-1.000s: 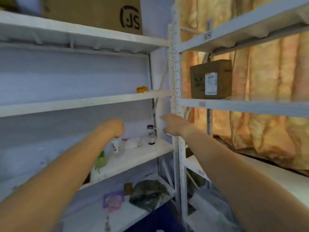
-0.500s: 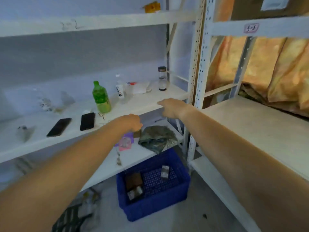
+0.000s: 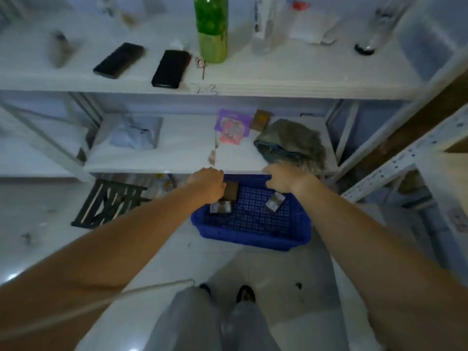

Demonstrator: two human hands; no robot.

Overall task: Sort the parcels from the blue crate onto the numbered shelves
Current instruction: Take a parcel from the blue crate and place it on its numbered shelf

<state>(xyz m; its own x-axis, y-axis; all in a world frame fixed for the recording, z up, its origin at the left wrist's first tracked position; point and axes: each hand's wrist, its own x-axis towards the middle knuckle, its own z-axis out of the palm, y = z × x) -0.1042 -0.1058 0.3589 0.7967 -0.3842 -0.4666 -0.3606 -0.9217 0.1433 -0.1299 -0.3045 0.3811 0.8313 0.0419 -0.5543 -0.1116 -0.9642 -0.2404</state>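
Head view, looking down: the shelves already carry odds and ends, while the blue crate on the floor under the lowest shelf's front edge holds three parcels, so sorting looks unfinished. Left hand reaches the brown parcel at the crate's back-left corner; right hand hovers. Finger positions I cannot tell.
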